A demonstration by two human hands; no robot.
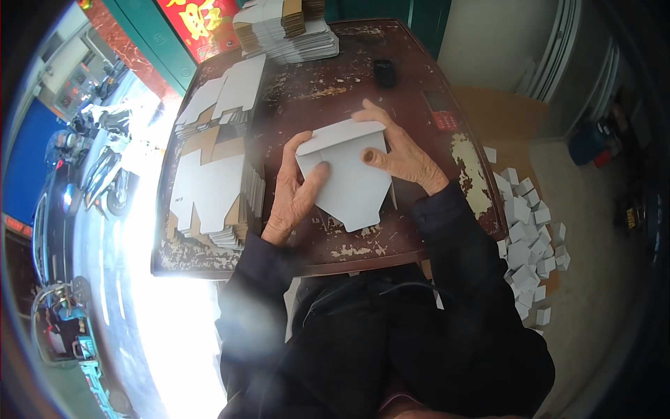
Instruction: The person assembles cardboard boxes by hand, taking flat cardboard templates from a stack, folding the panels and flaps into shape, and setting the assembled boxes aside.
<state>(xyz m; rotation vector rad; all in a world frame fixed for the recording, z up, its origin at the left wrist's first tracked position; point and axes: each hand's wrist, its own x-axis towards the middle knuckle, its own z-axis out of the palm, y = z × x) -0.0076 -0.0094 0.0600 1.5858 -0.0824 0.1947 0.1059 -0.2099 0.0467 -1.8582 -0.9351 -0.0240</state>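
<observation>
A white cardboard piece [352, 178], partly folded, is held above the near middle of the worn brown table. Its far edge is folded over into a strip, and a tabbed flap points toward my body. My left hand [296, 192] grips its left side, thumb on the white face and fingers behind the edge. On the right side, my right hand [405, 153] has its thumb over the face and its fingers at the far right corner. The thumb of my right hand wears a brown cover.
Flat cardboard stacks lie along the table's [314, 105] left side [209, 188] and far end [286, 38]. A black object [383, 72] and a red calculator-like device [441, 112] sit at the right. Many small white boxes [523, 244] are piled on the floor to the right.
</observation>
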